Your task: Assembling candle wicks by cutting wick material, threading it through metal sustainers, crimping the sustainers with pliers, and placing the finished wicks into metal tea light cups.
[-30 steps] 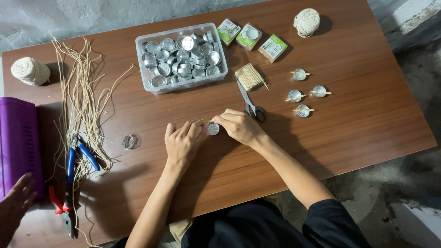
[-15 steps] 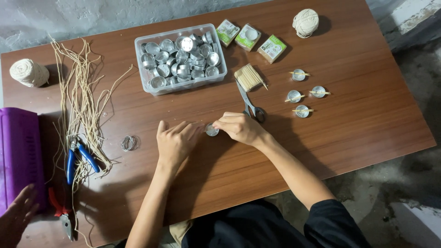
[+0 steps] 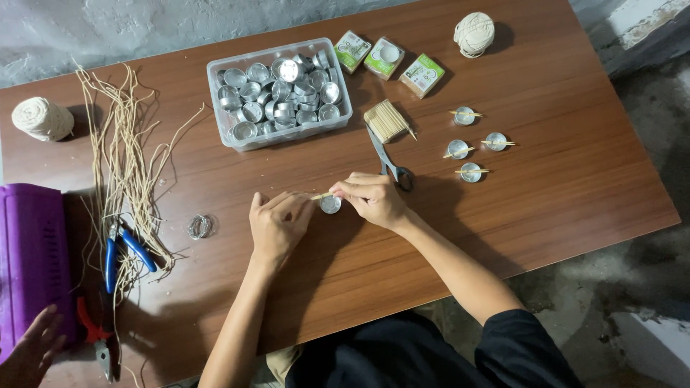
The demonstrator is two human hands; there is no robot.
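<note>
A small round metal cup [image 3: 330,205] sits on the brown wooden table [image 3: 546,208] between my two hands. My right hand [image 3: 371,198] pinches a thin wooden stick [image 3: 321,195] that lies across the cup's top. My left hand [image 3: 278,223] rests just left of the cup, fingertips touching the stick's left end and the cup's side. Grey scissors [image 3: 389,162] lie just behind my right hand.
A clear plastic box [image 3: 279,93] of metal cups stands at the back, a bundle of sticks [image 3: 386,119] beside it. Several finished cups with sticks [image 3: 471,149] lie right. Cord strands [image 3: 122,158], blue pliers [image 3: 115,248], a wire coil [image 3: 200,226] and another person's hand [image 3: 32,352] are left.
My left hand has shifted slightly right and closer to the cup. The other person's hand at the lower left has moved a little right along the purple case.
</note>
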